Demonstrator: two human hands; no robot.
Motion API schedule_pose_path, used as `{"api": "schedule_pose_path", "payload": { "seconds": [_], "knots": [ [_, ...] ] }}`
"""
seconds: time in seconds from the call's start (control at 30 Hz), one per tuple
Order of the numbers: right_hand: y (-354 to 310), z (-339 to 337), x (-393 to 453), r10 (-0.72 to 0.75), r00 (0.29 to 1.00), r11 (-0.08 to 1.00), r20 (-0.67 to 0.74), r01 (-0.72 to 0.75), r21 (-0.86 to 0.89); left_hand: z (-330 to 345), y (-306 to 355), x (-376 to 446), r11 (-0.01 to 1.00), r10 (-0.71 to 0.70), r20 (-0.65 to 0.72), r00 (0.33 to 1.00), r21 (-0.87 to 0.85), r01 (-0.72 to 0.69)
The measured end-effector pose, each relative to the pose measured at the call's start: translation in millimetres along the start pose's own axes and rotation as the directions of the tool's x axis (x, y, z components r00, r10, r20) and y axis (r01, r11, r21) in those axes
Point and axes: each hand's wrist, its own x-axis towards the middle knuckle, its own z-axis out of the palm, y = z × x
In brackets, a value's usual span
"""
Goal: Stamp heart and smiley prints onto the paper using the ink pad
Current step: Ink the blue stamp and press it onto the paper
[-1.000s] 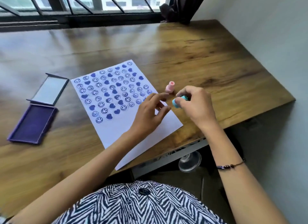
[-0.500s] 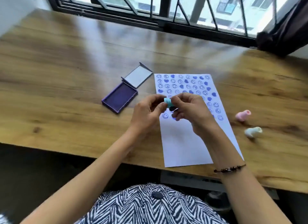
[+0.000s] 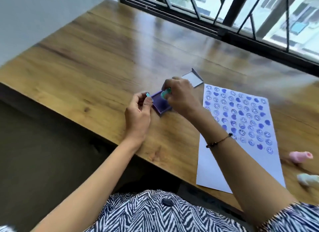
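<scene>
The purple ink pad (image 3: 159, 104) lies open on the wooden table, its lid (image 3: 193, 78) folded back behind it. My right hand (image 3: 179, 96) grips a small blue stamp (image 3: 164, 93) and holds it over the pad's inked face. Just left of the pad, my left hand (image 3: 138, 114) pinches the stamp's blue cap (image 3: 147, 94). The white paper (image 3: 240, 128) lies to the right, covered in rows of blue heart and smiley prints; its near part is blank.
A pink stamp (image 3: 301, 156) and a pale green stamp (image 3: 308, 179) lie on their sides at the paper's right edge. The table's front edge (image 3: 103, 136) runs close below my left hand. A barred window (image 3: 241, 12) lines the far side.
My hands have moved left from above the paper to the ink pad. They have come apart: the cap is now in my left hand and the stamp in my right. The camera swung left.
</scene>
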Motion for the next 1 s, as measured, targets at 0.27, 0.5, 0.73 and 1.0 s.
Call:
{"api": "schedule_pose_path", "payload": {
  "seconds": [0.27, 0.5, 0.73, 1.0],
  "knots": [
    [2, 10, 6, -0.139, 0.980, 0.974, 0.141, 0.162, -0.161, 4, -3, 3, 0.999, -0.030, -0.028, 0.999, 0.037, 0.031],
    [0, 7, 13, -0.176, 0.958, 0.963, 0.227, 0.215, -0.161, 5, 0, 1, 0.998, -0.020, -0.050, 0.999, 0.062, 0.023],
    [0, 8, 10, -0.190, 0.960, 0.966, 0.204, 0.220, -0.135, 3, 6, -2, 0.996, -0.002, -0.026, 1.000, 0.091, 0.004],
    [13, -7, -20, 0.158, 0.979, 0.935, -0.132, -0.106, 0.338, 7, 7, -9, 0.990, 0.109, 0.043, 0.993, 0.083, -0.112]
  ]
}}
